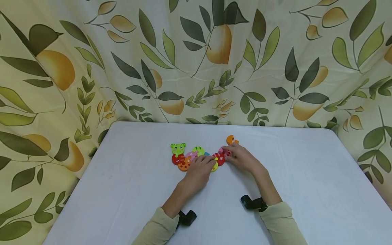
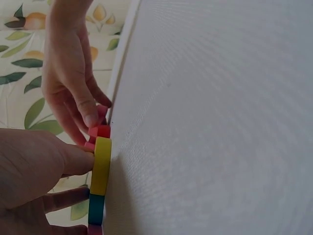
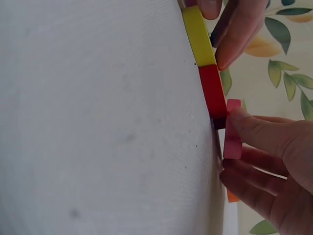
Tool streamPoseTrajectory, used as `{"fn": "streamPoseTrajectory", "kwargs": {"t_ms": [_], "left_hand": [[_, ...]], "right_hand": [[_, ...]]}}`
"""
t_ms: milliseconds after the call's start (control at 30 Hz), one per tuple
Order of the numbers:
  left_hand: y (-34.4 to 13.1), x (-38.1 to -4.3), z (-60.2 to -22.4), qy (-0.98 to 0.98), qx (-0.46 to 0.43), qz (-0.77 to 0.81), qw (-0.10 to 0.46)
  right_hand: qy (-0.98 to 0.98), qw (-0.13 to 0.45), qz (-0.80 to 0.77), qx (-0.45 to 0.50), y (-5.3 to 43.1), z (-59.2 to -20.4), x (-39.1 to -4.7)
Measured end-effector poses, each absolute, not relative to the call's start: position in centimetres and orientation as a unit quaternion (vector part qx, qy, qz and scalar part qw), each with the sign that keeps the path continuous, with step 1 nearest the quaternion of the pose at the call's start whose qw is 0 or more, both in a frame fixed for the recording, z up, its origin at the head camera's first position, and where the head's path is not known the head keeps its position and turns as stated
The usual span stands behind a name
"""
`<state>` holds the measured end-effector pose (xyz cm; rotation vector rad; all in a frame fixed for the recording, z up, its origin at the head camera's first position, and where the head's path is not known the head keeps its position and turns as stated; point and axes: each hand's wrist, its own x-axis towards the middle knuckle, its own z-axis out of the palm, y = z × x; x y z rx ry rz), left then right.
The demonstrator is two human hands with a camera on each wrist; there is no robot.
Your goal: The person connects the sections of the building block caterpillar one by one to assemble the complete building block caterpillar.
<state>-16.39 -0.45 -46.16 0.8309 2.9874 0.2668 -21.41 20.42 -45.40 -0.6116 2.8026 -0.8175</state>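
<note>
A row of colourful numbered puzzle pieces forms a caterpillar on the table, led by a green face piece (image 1: 178,148) at the left. My left hand (image 1: 199,170) rests over the middle of the row, its thumb and fingertips touching the top of the yellow piece (image 2: 101,166) and its neighbours. At the row's right end, my right hand (image 1: 243,158) pinches a pink piece (image 3: 233,144) between thumb and fingers. The pink piece sits slightly raised, overlapping the end of a red piece (image 3: 212,90). The left hand hides part of the row.
A loose orange piece (image 1: 231,139) lies just beyond the right hand. The white-covered table (image 1: 122,190) ends behind the pieces, against a leaf-and-fruit patterned curtain (image 1: 196,85). Each wrist wears a black camera (image 1: 187,217).
</note>
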Motion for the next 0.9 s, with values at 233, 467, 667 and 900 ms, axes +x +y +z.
{"fn": "streamPoseTrajectory", "kwargs": {"t_ms": [233,467,667,900], "left_hand": [[-0.42,-16.46,-46.23,0.96,0.266,0.083,0.02],[-0.4,-16.45,-46.26,0.961,0.262,0.083,0.027],[-0.37,-16.49,-46.32,0.961,0.261,0.083,0.027],[-0.37,-16.53,-46.3,0.962,0.261,0.081,0.024]], "right_hand": [[0.938,0.079,-0.269,-0.204,20.29,-45.36,-21.29],[0.94,0.075,-0.26,-0.209,20.2,-45.45,-21.25],[0.941,0.077,-0.258,-0.207,20.18,-45.52,-21.47],[0.941,0.074,-0.257,-0.207,20.06,-45.66,-21.56]]}}
